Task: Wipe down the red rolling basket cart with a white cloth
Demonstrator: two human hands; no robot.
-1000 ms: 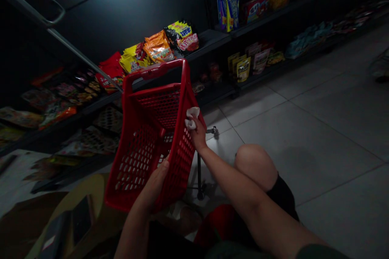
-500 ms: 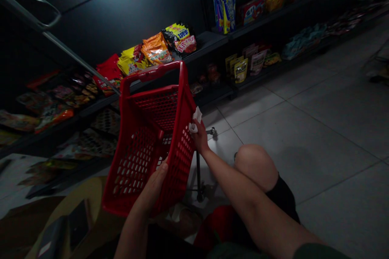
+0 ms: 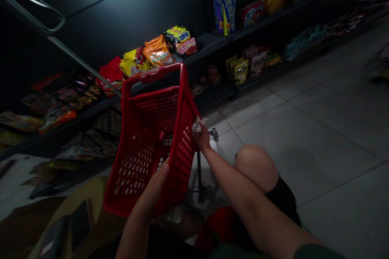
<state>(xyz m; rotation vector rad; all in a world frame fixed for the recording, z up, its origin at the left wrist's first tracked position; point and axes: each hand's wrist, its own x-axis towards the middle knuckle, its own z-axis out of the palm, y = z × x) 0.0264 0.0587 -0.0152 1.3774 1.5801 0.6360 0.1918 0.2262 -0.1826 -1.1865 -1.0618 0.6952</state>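
Observation:
A red plastic shopping cart (image 3: pixel 146 145) with perforated sides stands tilted in front of me. My left hand (image 3: pixel 158 178) grips the cart's near side wall, thumb along the inside; its other fingers are mostly hidden. On the cart's right outer side is my right hand (image 3: pixel 202 139), closed on a crumpled white tissue (image 3: pixel 199 124). The tissue touches the red wall just below the top edge. Beneath the basket a thin dark leg and small wheels (image 3: pixel 201 195) show.
Behind the cart runs a dark shelf (image 3: pixel 209 44) with packaged snacks (image 3: pixel 158 50). A round yellowish stool (image 3: pixel 94 192) at lower left bears two dark flat objects (image 3: pixel 80 220). A metal bar (image 3: pixel 82 62) slants in from upper left. Grey tiles (image 3: pixel 304 141) cover the floor on the right.
My right hand has slid slightly down along the cart's outer side, and the tissue has shifted and folded differently. The left hand keeps its place on the wall.

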